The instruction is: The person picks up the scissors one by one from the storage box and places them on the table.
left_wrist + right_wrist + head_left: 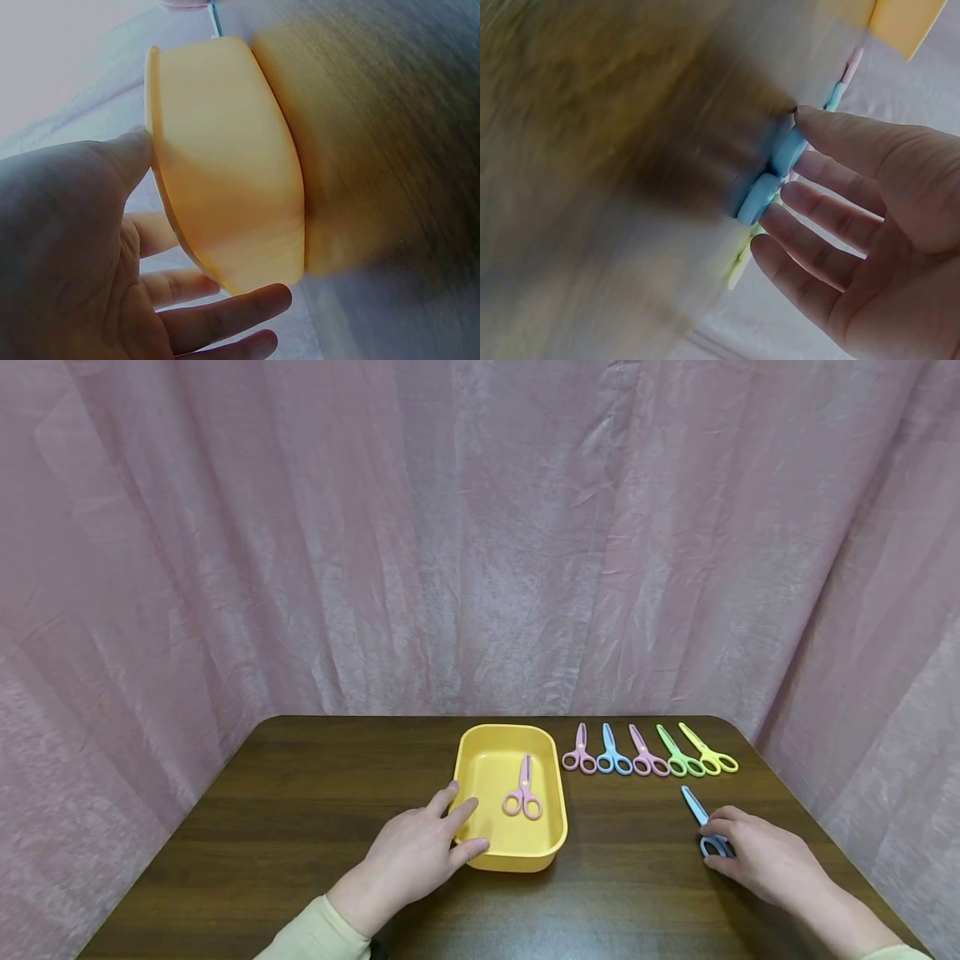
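A yellow tray (510, 862) stands near the middle of the table, holding a pink pair of scissors (527, 787). My left hand (416, 856) rests on its near left corner, fingers spread and fairly straight. In the left wrist view the thumb touches the tray's rim (155, 112), with other fingers lying across it. At the right, a light blue pair of scissors (696, 806) lies on the table, blades pointing away. My right hand (772, 856) pinches its handles (759, 201) between thumb and fingers. Part of the handles is hidden under that hand.
Right of the tray runs a row of scissors: pink (581, 750), blue (611, 752), purple (645, 752), green (677, 753) and yellow (708, 750). They lie on the dark wooden table (300, 802). A pink curtain (480, 543) hangs behind the table's far edge.
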Action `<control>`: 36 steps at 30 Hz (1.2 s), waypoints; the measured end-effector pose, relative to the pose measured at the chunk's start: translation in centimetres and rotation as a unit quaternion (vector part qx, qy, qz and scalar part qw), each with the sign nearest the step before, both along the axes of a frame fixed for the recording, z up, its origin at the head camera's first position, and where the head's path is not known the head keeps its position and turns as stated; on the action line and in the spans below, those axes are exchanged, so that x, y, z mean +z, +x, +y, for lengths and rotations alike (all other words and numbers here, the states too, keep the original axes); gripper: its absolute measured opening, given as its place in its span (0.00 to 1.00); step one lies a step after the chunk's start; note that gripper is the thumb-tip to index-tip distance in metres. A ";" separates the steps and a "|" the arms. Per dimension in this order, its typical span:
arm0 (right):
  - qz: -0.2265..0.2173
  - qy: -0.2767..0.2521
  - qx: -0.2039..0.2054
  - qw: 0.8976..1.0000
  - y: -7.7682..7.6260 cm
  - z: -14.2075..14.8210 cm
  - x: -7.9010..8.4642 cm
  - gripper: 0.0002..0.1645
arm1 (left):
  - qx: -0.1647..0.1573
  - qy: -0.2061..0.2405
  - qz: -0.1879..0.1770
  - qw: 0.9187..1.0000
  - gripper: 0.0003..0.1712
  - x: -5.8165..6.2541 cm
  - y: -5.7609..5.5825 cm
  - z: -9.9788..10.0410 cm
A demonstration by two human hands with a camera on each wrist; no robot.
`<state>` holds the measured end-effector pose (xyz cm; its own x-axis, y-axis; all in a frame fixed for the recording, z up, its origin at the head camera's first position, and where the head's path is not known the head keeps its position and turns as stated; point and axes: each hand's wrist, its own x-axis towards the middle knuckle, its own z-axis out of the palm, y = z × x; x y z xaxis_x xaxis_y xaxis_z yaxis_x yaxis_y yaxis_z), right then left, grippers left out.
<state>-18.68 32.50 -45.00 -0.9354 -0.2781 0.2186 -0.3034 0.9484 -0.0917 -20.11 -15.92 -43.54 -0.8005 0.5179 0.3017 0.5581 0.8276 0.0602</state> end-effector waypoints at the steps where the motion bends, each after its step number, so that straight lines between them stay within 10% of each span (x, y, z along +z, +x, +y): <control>1: -0.001 0.000 -0.002 1.000 0.0 0.1 0.0 0.20 | 0.001 -0.001 -0.001 1.000 0.35 0.0 0.0 0.0; 36: -0.021 -0.004 -0.050 0.999 -0.7 5.9 0.3 0.19 | 0.000 0.003 0.002 1.000 0.35 -0.1 -0.1 0.0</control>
<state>-19.35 38.37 -44.68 -0.9667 -0.1814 0.1804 -0.2030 0.9731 -0.1090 -20.16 -15.96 -43.65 -0.7986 0.5168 0.3086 0.5592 0.8267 0.0627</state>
